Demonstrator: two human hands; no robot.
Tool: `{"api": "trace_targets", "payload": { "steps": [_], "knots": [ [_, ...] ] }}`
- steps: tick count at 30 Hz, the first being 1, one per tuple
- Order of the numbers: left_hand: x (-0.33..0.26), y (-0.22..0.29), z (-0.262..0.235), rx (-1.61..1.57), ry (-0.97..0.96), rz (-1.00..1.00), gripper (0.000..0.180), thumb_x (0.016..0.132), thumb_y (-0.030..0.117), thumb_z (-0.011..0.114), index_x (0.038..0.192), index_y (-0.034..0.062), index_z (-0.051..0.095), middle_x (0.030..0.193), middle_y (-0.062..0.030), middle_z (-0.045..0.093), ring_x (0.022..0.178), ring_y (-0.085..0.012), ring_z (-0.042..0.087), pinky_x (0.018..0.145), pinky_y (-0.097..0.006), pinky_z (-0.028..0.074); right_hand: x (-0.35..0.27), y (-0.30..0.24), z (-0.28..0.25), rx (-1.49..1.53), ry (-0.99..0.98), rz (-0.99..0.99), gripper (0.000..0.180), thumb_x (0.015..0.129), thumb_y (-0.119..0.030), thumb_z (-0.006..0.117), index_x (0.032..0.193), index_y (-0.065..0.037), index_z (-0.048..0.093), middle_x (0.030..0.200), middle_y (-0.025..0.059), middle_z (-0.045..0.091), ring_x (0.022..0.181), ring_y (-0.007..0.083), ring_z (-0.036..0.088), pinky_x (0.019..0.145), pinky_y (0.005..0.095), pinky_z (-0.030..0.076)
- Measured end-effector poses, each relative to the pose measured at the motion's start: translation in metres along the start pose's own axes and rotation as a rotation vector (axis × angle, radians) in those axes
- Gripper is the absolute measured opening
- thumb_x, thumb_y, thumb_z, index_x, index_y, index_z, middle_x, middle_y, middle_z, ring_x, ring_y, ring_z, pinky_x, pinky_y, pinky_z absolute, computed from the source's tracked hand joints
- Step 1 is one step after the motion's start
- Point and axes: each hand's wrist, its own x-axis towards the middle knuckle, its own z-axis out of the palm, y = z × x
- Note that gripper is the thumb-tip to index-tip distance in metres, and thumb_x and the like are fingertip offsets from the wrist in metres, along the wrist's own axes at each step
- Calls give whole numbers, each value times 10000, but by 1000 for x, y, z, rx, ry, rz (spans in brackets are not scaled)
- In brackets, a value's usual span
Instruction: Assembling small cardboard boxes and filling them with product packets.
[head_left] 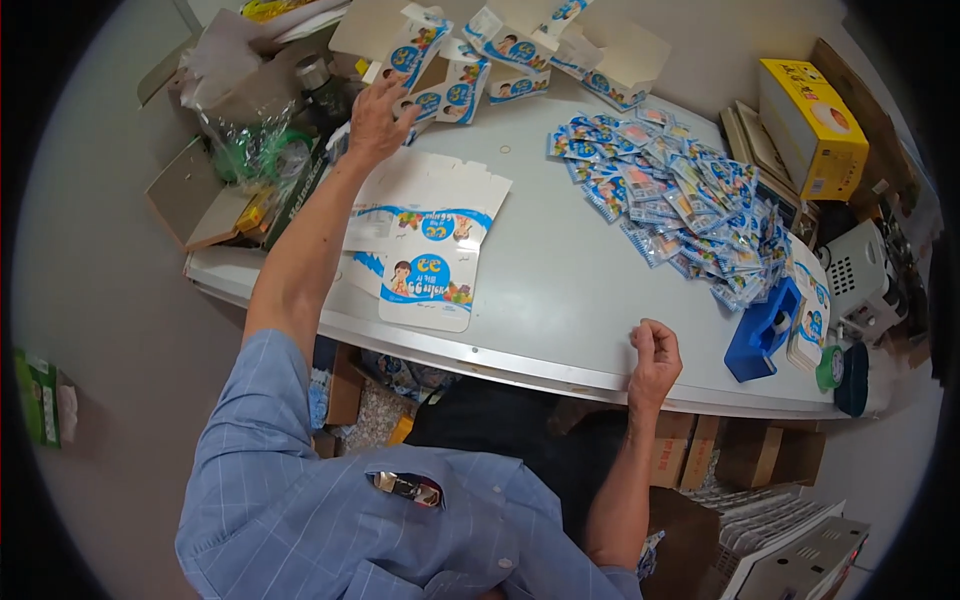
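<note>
My left hand [378, 122] reaches to the far left of the table, fingers stretched out. It lies against the near side of an open white-and-blue carton [425, 100], one of several cartons standing with their flaps up at the back. My right hand [655, 362] rests by the table's front edge with its fingers curled in, and nothing shows in it. Flattened carton blanks [428, 290] with fruit and child pictures lie below my left forearm. A large heap of small printed sachets [680, 195] covers the table's right half.
On the right stand a blue tape dispenser [763, 330], a stack of folded cartons [808, 320], green tape [830, 368] and a yellow box [812, 130]. A cluttered cardboard box [215, 200] sits at the left end. Brown boxes [770, 452] are under the table.
</note>
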Motion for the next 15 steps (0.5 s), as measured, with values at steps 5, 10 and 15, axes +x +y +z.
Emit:
{"api": "trace_targets", "payload": {
  "steps": [5,10,15],
  "knots": [
    [-20,37,-40,21,-204,-378,376,865,367,731,1091,67,719,1133,-146,695,1060,-325,647,919,-418,514,3,-1,2,-31,45,25,132,974,-95,655,1051,13,649,913,24,643,832,92,577,773,229,476],
    [-81,25,-68,263,-532,-676,713,843,597,678,1212,-13,645,1181,-205,671,1071,-359,648,938,-468,516,13,-33,63,-81,-74,186,251,989,-188,638,1124,23,631,879,63,653,732,110,610,603,250,496],
    [-88,38,-62,265,-591,-814,757,829,589,691,1236,-48,637,1302,-223,578,1254,-352,516,991,-487,478,36,-45,162,-132,-404,366,480,930,-317,705,1222,51,606,980,123,668,805,179,674,582,278,538]
  ]
}}
